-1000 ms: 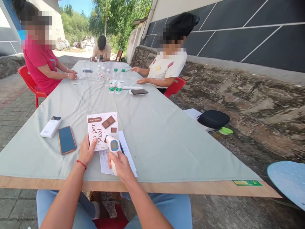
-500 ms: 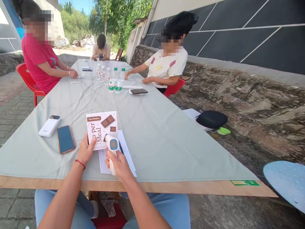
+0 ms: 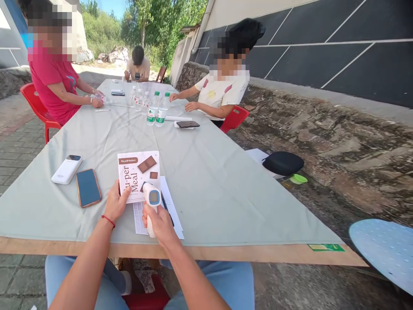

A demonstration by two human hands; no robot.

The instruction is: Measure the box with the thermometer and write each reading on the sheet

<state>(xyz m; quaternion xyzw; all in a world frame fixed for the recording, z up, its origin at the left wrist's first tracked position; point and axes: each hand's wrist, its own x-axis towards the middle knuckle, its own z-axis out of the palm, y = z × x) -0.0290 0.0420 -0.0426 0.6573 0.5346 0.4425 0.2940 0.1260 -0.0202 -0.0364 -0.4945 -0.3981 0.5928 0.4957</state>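
My left hand grips the lower left edge of a white and brown NutriMotion box, its thumb on the front face, which is printed with chocolate pieces. In my right hand is a white infrared thermometer, fingers wrapped round its handle. The thermometer's head overlaps the box's lower right corner; whether they touch I cannot tell. Beneath both lie printed paper sheets with a dark pen on them, partly covered by my right hand.
Left of the box lie a phone and a white power bank. Two green-capped water bottles stand mid-table, smaller bottles behind. Another phone lies to their right. Three people sit around the cloth-covered table.
My hands, the box and the thermometer stay nearly still. The person on the left now handles a clear bottle. The person on the right has lifted their hands slightly.
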